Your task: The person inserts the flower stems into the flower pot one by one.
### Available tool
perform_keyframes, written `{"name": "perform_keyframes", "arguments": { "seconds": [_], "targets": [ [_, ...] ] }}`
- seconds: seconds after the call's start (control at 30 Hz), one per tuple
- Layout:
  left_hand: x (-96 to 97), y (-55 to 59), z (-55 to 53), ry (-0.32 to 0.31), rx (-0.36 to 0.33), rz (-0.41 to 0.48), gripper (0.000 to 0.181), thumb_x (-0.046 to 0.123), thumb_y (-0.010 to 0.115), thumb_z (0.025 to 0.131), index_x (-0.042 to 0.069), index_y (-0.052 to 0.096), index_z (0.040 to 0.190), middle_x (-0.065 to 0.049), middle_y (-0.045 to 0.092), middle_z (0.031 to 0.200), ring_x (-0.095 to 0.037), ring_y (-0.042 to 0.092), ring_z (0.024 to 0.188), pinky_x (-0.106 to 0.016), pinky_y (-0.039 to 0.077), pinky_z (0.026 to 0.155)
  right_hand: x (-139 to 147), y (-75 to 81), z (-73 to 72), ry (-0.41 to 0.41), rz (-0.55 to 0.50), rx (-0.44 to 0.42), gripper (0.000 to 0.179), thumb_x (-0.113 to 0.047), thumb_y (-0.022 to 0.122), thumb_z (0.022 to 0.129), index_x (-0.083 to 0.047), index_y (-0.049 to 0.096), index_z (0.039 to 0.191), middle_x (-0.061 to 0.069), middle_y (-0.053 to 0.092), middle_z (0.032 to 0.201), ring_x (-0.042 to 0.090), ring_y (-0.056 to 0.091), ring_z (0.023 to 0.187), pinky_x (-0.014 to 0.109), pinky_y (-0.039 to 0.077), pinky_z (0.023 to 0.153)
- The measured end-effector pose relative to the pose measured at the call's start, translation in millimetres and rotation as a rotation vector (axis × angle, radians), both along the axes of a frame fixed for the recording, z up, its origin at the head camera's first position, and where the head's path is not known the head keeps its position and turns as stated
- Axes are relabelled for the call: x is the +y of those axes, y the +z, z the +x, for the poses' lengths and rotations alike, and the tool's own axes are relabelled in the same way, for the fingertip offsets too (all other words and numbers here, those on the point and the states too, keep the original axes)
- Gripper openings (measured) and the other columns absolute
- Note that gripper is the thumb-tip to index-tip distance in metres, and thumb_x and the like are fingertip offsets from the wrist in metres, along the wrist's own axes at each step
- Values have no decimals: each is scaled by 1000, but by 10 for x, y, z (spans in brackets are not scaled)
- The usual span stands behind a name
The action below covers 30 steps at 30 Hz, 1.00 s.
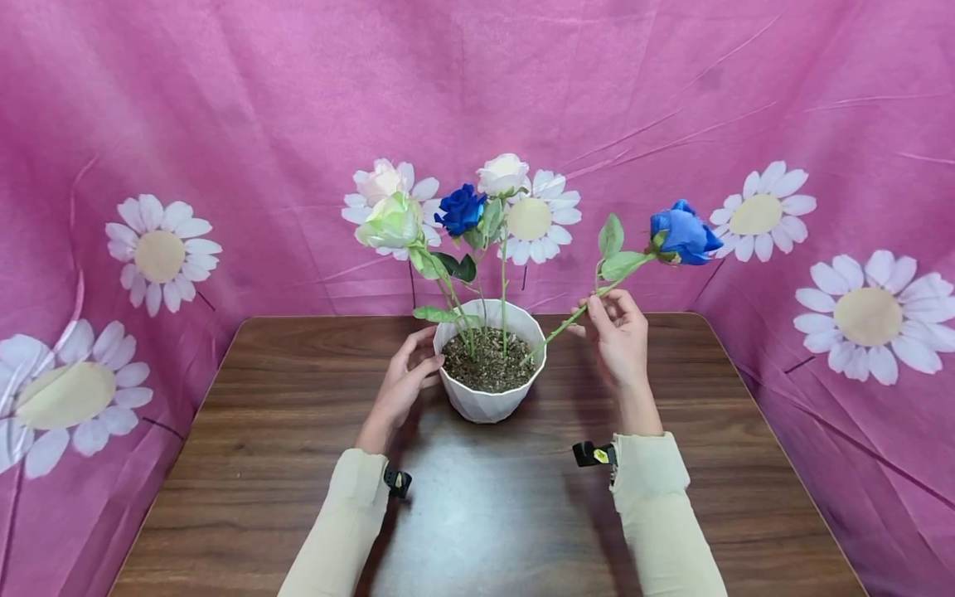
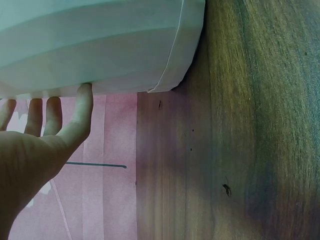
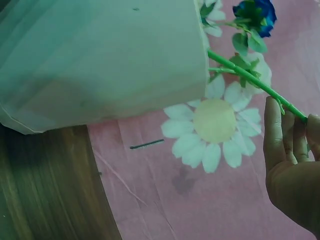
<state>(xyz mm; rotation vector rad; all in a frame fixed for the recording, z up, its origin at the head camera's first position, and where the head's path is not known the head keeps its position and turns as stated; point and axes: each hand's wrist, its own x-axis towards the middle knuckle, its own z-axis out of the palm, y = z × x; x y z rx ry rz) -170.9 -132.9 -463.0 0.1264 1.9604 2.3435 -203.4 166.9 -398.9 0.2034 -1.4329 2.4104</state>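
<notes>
A white faceted flower pot [image 1: 485,406] filled with dark, grainy soil [image 1: 487,377] stands toward the far side of the table. Fingertips of my left hand [image 1: 403,380] rest against its left wall, the fingers fairly straight in the left wrist view. On the other side, my right hand [image 1: 619,342] pinches the green stem of a blue rose [image 1: 682,235]. This rose leans out to the right, its lower stem end at the soil by the right rim. Upright in the soil are a green-white rose [image 1: 391,221], a pale pink rose [image 1: 380,181], a darker blue rose [image 1: 460,209] and a white rose [image 1: 503,174].
The brown wooden table [image 1: 298,497] carries the pot. A pink cloth [image 1: 298,83] printed with large white daisies hangs behind and along both sides. Black wrist cameras sit at both cream sleeves [image 1: 652,473].
</notes>
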Motion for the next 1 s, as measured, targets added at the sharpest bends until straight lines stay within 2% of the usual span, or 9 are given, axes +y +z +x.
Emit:
{"name": "perform_keyframes", "arguments": {
  "seconds": [0.33, 0.77, 1.0],
  "targets": [
    [4, 3, -6, -7, -3, 12, 54, 2, 57, 98, 4, 43, 150, -24, 48, 140, -44, 50, 123, -51, 52, 93, -189, -91, -39, -11, 171, 15, 12, 13, 54, 98, 2, 57, 92, 9, 70, 85, 17, 71, 78, 35, 62, 69],
    [-11, 1, -6, -10, 3, 22, 54, 1, 57, 98, 2, 42, 150, -24, 46, 143, -42, 49, 125, -48, 52, 94, -359, -121, -74, 4, 251, 0, 8, 13, 54, 98, 6, 54, 94, 2, 71, 86, 13, 72, 80, 35, 61, 72],
    [-7, -28, -29, -16, 12, 39, 55, -1, 57, 97, -1, 40, 150, -25, 46, 142, -42, 48, 126, -47, 52, 94, -401, -174, -103, -16, 311, -7, 4, 12, 55, 98, 10, 55, 95, -1, 70, 85, 12, 69, 75, 32, 61, 68]
  ]
}}
